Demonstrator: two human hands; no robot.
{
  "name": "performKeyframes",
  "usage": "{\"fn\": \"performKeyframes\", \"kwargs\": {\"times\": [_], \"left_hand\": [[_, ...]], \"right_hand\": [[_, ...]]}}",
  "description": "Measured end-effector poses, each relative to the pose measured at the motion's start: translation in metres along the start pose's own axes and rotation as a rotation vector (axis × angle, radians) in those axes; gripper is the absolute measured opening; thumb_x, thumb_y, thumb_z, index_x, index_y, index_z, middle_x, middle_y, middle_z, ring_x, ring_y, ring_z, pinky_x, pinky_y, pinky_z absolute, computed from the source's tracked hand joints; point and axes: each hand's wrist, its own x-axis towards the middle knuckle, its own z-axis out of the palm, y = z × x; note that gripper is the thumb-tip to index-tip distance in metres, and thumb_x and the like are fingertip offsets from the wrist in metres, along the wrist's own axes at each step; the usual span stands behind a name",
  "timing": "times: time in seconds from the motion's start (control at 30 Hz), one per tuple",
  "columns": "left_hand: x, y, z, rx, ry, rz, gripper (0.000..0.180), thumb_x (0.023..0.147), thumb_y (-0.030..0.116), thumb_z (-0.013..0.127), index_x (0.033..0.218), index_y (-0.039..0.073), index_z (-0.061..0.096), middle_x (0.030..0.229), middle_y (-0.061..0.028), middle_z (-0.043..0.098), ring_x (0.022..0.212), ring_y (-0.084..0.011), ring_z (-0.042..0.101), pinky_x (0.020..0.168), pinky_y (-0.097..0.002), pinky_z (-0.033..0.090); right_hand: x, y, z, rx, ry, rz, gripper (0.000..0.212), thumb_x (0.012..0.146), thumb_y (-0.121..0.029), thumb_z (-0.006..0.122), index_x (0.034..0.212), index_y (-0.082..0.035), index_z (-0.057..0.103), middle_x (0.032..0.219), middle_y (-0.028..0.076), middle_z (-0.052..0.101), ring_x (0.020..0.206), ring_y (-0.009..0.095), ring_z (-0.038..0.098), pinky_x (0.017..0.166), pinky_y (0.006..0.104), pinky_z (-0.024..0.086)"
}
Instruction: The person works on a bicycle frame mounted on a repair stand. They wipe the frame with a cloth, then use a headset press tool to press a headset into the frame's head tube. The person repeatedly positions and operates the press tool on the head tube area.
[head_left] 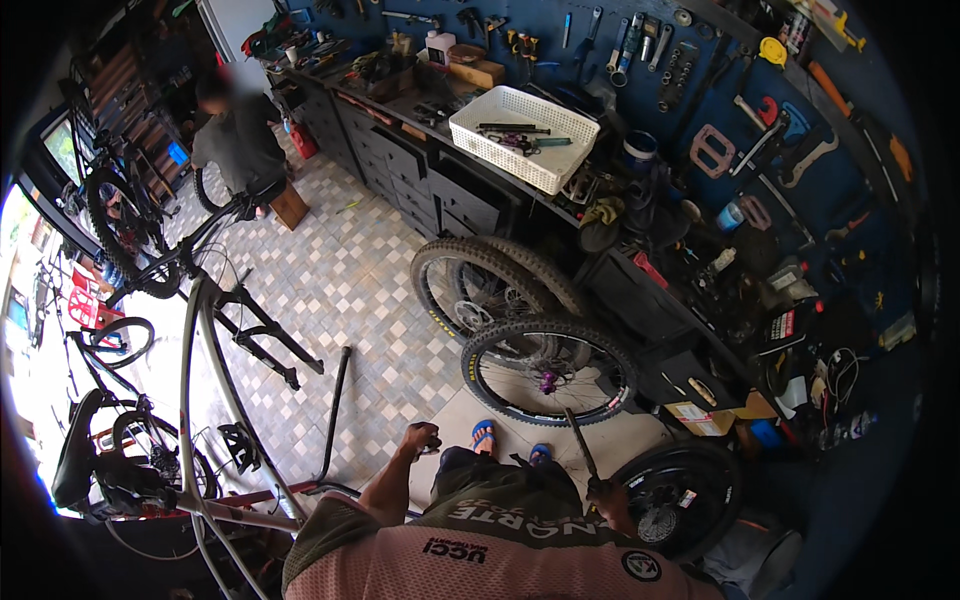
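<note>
My left hand [422, 437] is held out in front of me, left of my blue sandals, with its fingers curled in. Whatever it may hold is hidden. At my right side, my right hand [606, 492] grips a long, slim dark metal bar [580, 440] that points forward and up. Just beyond the bar's tip, a bicycle wheel [548, 383] with a purple hub leans against other wheels [480, 290]. Close to my right hand, another black wheel [690, 497] with a large cassette lies low by the bench.
A bicycle frame with its fork [215, 330] stands to my left, near a black upright pole [338, 400]. Along the right runs a dark workbench [385, 150] carrying a white basket [525, 135] of parts. Tools hang on the blue wall. Another person [238, 145] sits at the far left.
</note>
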Motion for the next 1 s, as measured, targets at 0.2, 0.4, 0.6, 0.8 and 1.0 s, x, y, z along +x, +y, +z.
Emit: {"fn": "performKeyframes", "kwargs": {"times": [0.2, 0.4, 0.6, 0.8, 1.0], "left_hand": [[-0.019, 0.002, -0.004, -0.032, 0.073, -0.062, 0.024, 0.093, 0.02, 0.069, 0.108, 0.001, 0.068, 0.092, -0.0148, 0.067, 0.077, -0.0277, 0.072, 0.066, -0.048, 0.066], [-0.017, -0.018, 0.001, -0.018, 0.04, -0.09, 0.023, 0.091, 0.019, 0.071, 0.104, 0.001, 0.07, 0.091, -0.0151, 0.068, 0.075, -0.0284, 0.072, 0.064, -0.0484, 0.066], [-0.021, -0.02, 0.001, -0.067, 0.095, -0.048, 0.022, 0.089, 0.019, 0.072, 0.1, 0.0, 0.069, 0.086, -0.0147, 0.067, 0.073, -0.0285, 0.072, 0.061, -0.0483, 0.066], [-0.025, -0.034, -0.029, -0.065, 0.121, 0.28, 0.027, 0.09, 0.012, 0.067, 0.11, -0.004, 0.063, 0.083, -0.0125, 0.064, 0.07, -0.0258, 0.07, 0.06, -0.0434, 0.063], [-0.045, 0.031, -0.05, -0.508, 0.163, 0.319, 0.031, 0.086, 0.005, 0.064, 0.115, -0.004, 0.059, 0.087, -0.012, 0.064, 0.066, -0.0222, 0.066, 0.062, -0.0371, 0.061]], "right_hand": [[-0.005, -0.032, -0.009, 0.142, -0.112, 0.272, 0.033, 0.072, -0.038, 0.082, 0.091, -0.012, 0.078, 0.09, 0.013, 0.076, 0.087, 0.033, 0.074, 0.08, 0.0459, 0.059], [0.002, 0.052, 0.026, 0.266, -0.16, 0.09, 0.031, 0.078, -0.041, 0.078, 0.093, -0.014, 0.077, 0.093, 0.011, 0.075, 0.087, 0.032, 0.073, 0.082, 0.0478, 0.059], [0.011, 0.057, 0.024, -0.423, -0.158, -0.321, 0.043, 0.075, -0.043, 0.081, 0.106, -0.013, 0.075, 0.102, 0.015, 0.075, 0.096, 0.036, 0.073, 0.087, 0.0464, 0.06], [0.051, -0.034, -0.028, 0.217, -0.206, 0.181, 0.073, 0.061, -0.05, 0.096, 0.111, -0.003, 0.07, 0.102, 0.017, 0.076, 0.1, 0.034, 0.074, 0.089, 0.0432, 0.059], [0.104, -0.126, -0.052, 0.182, -0.202, 0.08, 0.067, 0.063, -0.043, 0.098, 0.111, -0.005, 0.069, 0.1, 0.016, 0.077, 0.098, 0.034, 0.075, 0.088, 0.0431, 0.058]]}}
